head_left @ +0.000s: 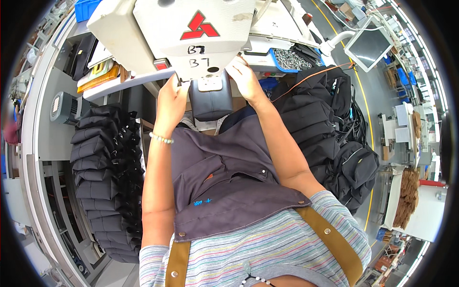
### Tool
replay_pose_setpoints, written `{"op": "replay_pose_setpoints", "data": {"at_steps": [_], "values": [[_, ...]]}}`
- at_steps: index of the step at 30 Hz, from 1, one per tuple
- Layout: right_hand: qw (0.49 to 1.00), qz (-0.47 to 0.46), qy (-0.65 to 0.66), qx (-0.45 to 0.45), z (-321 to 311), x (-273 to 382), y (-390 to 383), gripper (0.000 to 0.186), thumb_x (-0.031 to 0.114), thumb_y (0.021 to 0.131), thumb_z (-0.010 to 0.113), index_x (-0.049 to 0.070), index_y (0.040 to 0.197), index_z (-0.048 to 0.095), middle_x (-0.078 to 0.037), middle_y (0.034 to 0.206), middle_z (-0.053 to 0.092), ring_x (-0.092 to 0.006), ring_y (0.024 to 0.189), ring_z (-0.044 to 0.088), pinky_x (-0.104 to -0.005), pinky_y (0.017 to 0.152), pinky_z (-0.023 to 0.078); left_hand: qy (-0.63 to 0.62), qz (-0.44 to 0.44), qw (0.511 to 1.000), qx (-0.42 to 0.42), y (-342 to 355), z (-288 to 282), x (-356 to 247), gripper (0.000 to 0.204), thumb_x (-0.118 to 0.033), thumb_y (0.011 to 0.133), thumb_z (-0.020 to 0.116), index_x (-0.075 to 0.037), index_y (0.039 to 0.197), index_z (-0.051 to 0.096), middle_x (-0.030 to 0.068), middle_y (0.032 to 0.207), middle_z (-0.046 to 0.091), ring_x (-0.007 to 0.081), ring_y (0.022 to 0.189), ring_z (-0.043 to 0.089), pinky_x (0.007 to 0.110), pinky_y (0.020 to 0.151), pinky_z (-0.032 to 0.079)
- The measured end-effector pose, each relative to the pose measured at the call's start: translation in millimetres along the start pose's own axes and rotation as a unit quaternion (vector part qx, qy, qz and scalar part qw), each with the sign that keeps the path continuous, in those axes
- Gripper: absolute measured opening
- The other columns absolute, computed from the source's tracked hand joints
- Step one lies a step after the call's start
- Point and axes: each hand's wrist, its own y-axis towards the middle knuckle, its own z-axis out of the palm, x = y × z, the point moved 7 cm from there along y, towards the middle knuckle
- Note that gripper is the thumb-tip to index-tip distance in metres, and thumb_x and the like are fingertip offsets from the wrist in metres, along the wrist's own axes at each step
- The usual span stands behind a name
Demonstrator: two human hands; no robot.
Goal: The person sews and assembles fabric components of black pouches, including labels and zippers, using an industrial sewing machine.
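Observation:
A white sewing machine head (pixel 158 24) with a red emblem stands in front of me. Beneath it hangs a black box-shaped piece (pixel 210 104) with a white metal plate (pixel 210 85) above it. My left hand (pixel 174 95), below a beaded bracelet, is closed at the upper left of the black piece, fingertips at a small dark bit I cannot make out. My right hand (pixel 245 82) reaches to the machine's right underside beside the black piece, fingers bent and partly hidden, so what they grip is unclear.
Stacked black fabric pieces (pixel 103 182) lie left, a pile of black bags (pixel 325 134) right. A motor (pixel 66 107), yellow folders (pixel 103 79), a blue tray of metal parts (pixel 291 60) and a monitor (pixel 368 43) surround the machine. An orange cord (pixel 311 79) crosses the pile.

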Motion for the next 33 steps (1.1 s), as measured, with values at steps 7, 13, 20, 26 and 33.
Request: {"op": "replay_pose_setpoints", "data": {"at_steps": [7,13,20,26,33], "values": [[0.993,0.075,0.088,0.031,9,26,-26,0.014,0.010,0.094,0.063,-0.003,0.097,0.065,-0.008,0.091,0.061,-0.0168,0.087,0.060,-0.0294,0.081,0.047,0.177,0.036,0.984,0.006,9,9,-6,0.028,-0.015,0.093,0.063,0.002,0.115,0.067,0.0187,0.104,0.071,0.0327,0.102,0.067,0.037,0.091,0.050],[0.997,0.039,0.058,-0.020,7,32,-23,0.014,0.011,0.092,0.065,-0.002,0.088,0.059,-0.007,0.083,0.054,-0.0169,0.074,0.053,-0.0285,0.071,0.043,-0.075,-0.015,0.997,0.006,13,16,26,0.026,-0.009,0.087,0.065,0.006,0.109,0.068,0.0185,0.106,0.072,0.0290,0.099,0.068,0.036,0.091,0.051],[0.986,-0.141,-0.017,-0.087,5,38,-11,0.016,0.013,0.092,0.065,-0.002,0.094,0.069,-0.008,0.079,0.058,-0.0151,0.072,0.055,-0.0292,0.065,0.043,-0.026,0.089,0.994,-0.061,27,8,24,0.019,-0.007,0.087,0.060,0.006,0.099,0.067,0.0139,0.083,0.071,0.0247,0.076,0.066,0.034,0.073,0.050],[0.992,0.094,-0.026,0.076,-5,54,-72,0.023,0.016,0.092,0.068,-0.004,0.081,0.067,-0.007,0.071,0.063,-0.0113,0.066,0.053,-0.0297,0.061,0.042,-0.096,0.058,0.976,0.188,-44,5,15,0.021,-0.012,0.097,0.061,-0.001,0.080,0.056,0.0011,0.077,0.049,0.0123,0.078,0.047,0.027,0.074,0.042],[0.875,0.039,0.153,0.457,55,44,-99,0.026,0.020,0.094,0.071,-0.005,0.099,0.072,-0.014,0.096,0.074,-0.0203,0.085,0.068,-0.0350,0.081,0.053,-0.211,-0.038,0.951,0.222,-125,-27,45,0.023,-0.015,0.095,0.066,-0.001,0.079,0.058,0.0032,0.084,0.058,0.0141,0.085,0.053,0.033,0.084,0.046]]}}
